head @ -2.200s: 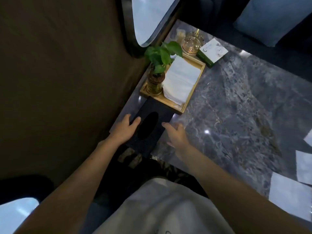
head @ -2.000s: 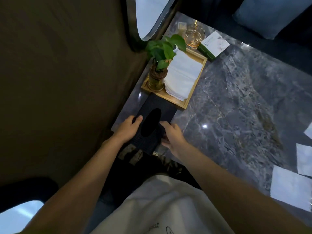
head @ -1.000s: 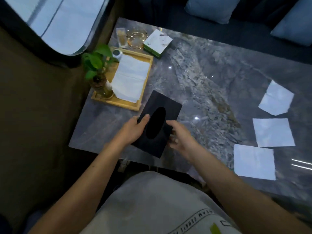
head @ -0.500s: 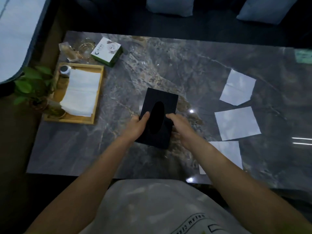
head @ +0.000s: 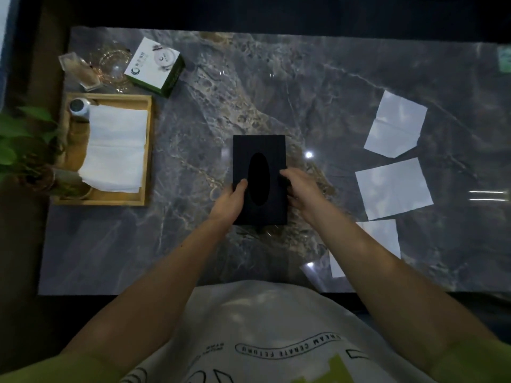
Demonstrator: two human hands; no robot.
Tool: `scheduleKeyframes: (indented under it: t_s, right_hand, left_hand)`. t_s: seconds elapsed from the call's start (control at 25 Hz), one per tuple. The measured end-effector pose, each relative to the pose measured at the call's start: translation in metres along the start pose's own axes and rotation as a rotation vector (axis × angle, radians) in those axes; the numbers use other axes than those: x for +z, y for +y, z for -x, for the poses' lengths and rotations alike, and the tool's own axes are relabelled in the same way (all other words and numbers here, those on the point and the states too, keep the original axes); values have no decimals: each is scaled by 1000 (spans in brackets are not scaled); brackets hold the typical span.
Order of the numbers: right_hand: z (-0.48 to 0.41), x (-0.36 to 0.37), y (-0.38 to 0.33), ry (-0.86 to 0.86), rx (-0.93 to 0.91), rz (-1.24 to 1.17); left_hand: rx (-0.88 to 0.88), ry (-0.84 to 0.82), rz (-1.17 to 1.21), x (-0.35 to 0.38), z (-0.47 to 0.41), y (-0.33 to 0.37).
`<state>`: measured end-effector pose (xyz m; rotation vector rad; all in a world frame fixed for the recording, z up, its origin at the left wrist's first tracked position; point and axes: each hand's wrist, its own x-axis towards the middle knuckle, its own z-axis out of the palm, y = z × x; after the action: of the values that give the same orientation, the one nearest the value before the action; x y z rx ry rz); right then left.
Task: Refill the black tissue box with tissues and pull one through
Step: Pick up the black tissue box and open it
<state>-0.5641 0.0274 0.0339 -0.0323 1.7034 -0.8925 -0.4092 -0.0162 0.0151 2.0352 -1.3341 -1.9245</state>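
Both hands clasped the black tissue box [head: 259, 161] by its long sides near the middle of the grey marble table [head: 318, 87], the left hand [head: 229, 203] with its thumb laid on the lid beside the dark oval slot, the right hand [head: 301, 189] curled round the opposite edge. Bare stone lay open on every side of the box, widest toward the far edge and to the left, where a wooden tray [head: 148, 150] held a stack of white tissues [head: 114, 146]. Three loose tissue sheets [head: 394, 187] lay well apart to the right, the nearest partly covered by the right forearm. Two seconds earlier the box had sat at the table's left end, just beside the tray; it had since been carried to the centre and squared with the table edge. A green-and-white carton [head: 154, 69] and glassware [head: 110, 66] stood at the far left corner. A potted plant [head: 19, 139] was cut off by the left border, the slot showed only blackness, and whether the box touched the table could not be told
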Motion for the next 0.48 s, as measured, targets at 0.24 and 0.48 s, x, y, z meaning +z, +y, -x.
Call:
scheduleKeyframes:
  t_s: [0.24, 0.48]
  right_hand:
    - [-15, 0, 15, 23, -58, 24]
    - [-20, -7, 27, 20, -125, 89]
  left_hand:
    - [11, -35, -56, -3, -8, -3]
    - [27, -42, -31, -2, -11, -10]
